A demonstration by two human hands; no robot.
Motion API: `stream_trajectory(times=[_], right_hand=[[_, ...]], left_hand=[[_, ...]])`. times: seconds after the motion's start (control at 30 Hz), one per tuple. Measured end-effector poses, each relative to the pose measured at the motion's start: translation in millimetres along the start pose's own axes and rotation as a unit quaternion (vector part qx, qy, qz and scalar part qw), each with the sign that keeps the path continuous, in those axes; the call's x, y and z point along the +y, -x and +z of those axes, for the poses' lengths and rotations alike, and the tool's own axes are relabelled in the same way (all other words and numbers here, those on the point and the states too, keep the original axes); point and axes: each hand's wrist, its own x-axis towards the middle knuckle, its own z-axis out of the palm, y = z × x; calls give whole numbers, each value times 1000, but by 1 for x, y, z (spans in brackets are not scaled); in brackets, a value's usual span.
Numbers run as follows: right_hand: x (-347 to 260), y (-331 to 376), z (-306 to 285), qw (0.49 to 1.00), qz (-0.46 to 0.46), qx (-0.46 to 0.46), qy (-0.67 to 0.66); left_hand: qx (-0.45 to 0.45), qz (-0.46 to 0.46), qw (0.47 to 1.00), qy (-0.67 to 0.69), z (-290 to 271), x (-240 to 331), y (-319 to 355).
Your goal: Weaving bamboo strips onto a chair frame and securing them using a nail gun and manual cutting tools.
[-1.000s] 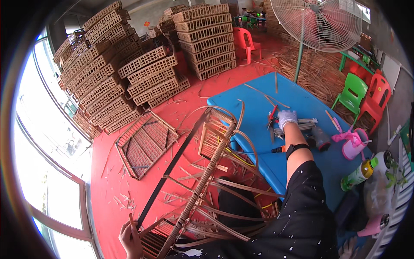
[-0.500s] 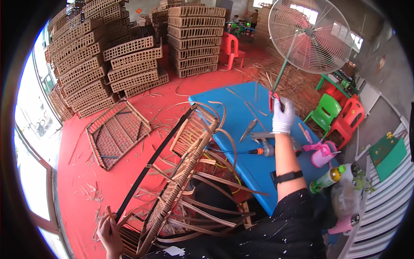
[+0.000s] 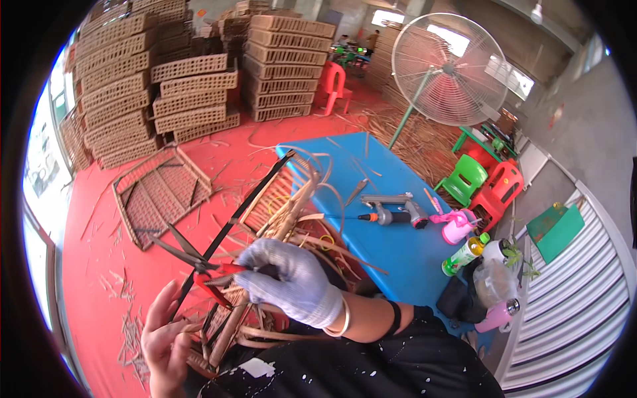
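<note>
By the blue table's left edge sits the ribbed wicker frame, red floor stretching away leftward! Gloved right hand wraps red-handled metal shears, blades spread; bare left hand half-curls, grip unclear.

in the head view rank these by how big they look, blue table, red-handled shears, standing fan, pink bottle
Blue table
Standing fan
Red-handled shears, which nearness to the camera likely enlarges
Pink bottle
</note>
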Motion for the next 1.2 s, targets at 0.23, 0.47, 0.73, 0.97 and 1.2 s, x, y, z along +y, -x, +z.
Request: stream_trajectory(times=[0.23,0.47,0.73,0.97,1.2], right_hand=[[40,0,69,981,121,-50,-141],[93,3,84,883,241,-336,-222],[119,0,81,877,263,-257,-311],[115,-2,65,965,159,-126,-165],[110,14,70,963,143,-183,137]], left_hand=[[7,-92,989,115,3,-9,41],[11,-120,952,282,-9,-33,78],[47,-212,872,438,5,-42,78],[206,-179,921,279,10,-46,80],[192,-175,915,309,13,-39,76]])
